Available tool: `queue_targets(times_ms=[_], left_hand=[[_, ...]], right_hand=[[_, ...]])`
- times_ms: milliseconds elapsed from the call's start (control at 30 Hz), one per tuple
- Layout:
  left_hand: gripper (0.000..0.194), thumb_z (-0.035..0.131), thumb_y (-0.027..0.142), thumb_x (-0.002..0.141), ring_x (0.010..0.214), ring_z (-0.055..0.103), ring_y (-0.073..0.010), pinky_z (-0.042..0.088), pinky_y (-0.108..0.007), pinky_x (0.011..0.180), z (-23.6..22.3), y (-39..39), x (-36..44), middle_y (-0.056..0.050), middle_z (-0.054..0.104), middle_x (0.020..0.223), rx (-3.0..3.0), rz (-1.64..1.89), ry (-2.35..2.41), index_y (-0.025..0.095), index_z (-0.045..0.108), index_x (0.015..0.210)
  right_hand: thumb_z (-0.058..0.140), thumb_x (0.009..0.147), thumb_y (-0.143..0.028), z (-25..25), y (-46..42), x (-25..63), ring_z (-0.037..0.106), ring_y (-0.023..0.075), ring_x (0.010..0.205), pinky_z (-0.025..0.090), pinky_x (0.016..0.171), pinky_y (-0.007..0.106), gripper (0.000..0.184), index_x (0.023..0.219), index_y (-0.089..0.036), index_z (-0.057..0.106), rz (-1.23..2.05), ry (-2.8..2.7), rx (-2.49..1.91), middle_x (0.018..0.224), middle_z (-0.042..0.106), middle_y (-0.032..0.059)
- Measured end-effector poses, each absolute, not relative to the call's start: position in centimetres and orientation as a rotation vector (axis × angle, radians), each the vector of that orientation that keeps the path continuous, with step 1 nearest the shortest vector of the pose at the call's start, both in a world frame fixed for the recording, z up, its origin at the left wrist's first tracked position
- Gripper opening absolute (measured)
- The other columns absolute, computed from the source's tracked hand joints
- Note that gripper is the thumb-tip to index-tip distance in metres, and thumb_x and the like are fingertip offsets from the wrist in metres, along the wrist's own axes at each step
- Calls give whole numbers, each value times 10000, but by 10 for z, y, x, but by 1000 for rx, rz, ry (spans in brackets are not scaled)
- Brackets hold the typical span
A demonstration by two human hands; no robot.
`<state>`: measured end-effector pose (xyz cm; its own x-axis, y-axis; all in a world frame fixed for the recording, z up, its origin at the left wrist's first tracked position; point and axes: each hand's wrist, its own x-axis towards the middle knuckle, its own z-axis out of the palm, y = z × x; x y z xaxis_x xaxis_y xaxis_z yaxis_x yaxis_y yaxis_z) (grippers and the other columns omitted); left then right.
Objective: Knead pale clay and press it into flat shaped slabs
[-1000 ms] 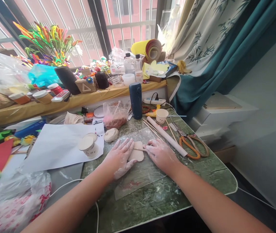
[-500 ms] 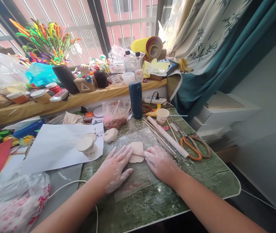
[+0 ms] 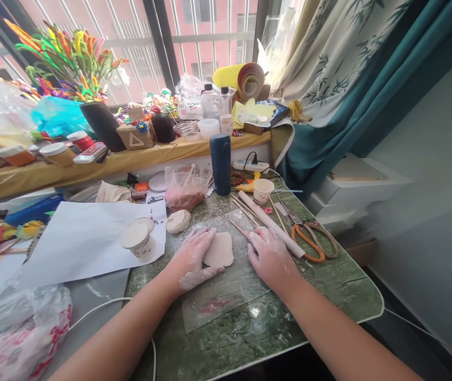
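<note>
A flattened slab of pale clay (image 3: pixel 221 250) lies on a clear plastic sheet (image 3: pixel 212 307). My left hand (image 3: pixel 194 258), dusted white, rests flat at the slab's left edge with fingers stretched and thumb apart. To the right of the slab, my right hand (image 3: pixel 270 253) is closed round a thin wooden stick (image 3: pixel 238 226), whose end points up and left, apart from the clay. A round lump of clay (image 3: pixel 178 221) sits beyond my left fingertips. Just past my right hand lies a white rolling pin (image 3: pixel 263 217).
Scissors (image 3: pixel 315 241) with orange handles and a paper cup (image 3: pixel 263 190) are at the right. A blue bottle (image 3: pixel 220 164) stands at the back. Lidded cups (image 3: pixel 137 238) rest on white paper (image 3: pixel 87 238) at the left. A cable (image 3: pixel 99 307) runs near my left forearm.
My right hand has moved right and lifted the stick away from the clay slab. My left hand has shifted slightly left and up along the slab's edge. The view has shifted a little.
</note>
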<state>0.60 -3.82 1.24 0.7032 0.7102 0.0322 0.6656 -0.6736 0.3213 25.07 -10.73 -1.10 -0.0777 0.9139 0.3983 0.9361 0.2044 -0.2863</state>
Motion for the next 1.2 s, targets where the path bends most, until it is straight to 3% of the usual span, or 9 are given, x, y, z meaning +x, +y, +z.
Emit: queue_targets(times_ms=[167, 367, 467, 633, 900, 1200], left_hand=[[908, 664, 645, 830, 1451, 402, -360, 322, -561, 1204, 5, -37, 5, -167, 458, 1557, 2628, 333, 1029, 193, 361, 1557], [1002, 663, 717, 787, 1483, 348, -365, 297, -564, 1214, 7, -36, -2, -191, 385, 1597, 2568, 288, 978, 173, 339, 1564], [1019, 659, 721, 788, 1503, 312, -363, 288, -555, 1218, 15, -32, -2, -198, 331, 1622, 2550, 245, 950, 175, 312, 1576], [1108, 683, 752, 734, 1532, 225, -376, 243, -567, 1229, 32, -23, 23, -194, 264, 1648, 2654, 90, 736, 162, 289, 1584], [890, 568, 602, 898, 1541, 211, -342, 205, -545, 1251, 22, -28, 54, -174, 272, 1648, 2731, 51, 759, 128, 269, 1590], [794, 507, 587, 936, 1539, 240, -298, 234, -489, 1256, 12, -27, 57, -134, 303, 1644, 2755, 74, 847, 166, 310, 1579]], right_hand=[[544, 924, -169, -6, -117, 234, 549, 319, 1239, 456, 1077, 525, 351, 1267, -173, 616, 62, -2167, -1457, 1280, 632, 157], [531, 931, -220, -8, -116, 231, 461, 307, 1386, 404, 1164, 528, 491, 1413, -128, 505, 243, -2172, -1463, 1440, 550, 169], [511, 938, -214, -11, -115, 233, 449, 301, 1403, 382, 1183, 532, 487, 1417, -123, 499, 275, -2164, -1454, 1451, 546, 170], [408, 877, -58, -20, -114, 238, 474, 258, 1392, 408, 1173, 515, 587, 1456, -145, 448, 271, -2030, -1486, 1437, 561, 155], [370, 832, -15, -26, -111, 239, 443, 246, 1425, 377, 1200, 496, 642, 1466, -94, 429, 306, -1891, -1554, 1461, 532, 186], [388, 841, -33, -21, -105, 244, 455, 228, 1413, 341, 1216, 479, 627, 1452, -147, 470, 529, -1798, -1499, 1458, 546, 145]])
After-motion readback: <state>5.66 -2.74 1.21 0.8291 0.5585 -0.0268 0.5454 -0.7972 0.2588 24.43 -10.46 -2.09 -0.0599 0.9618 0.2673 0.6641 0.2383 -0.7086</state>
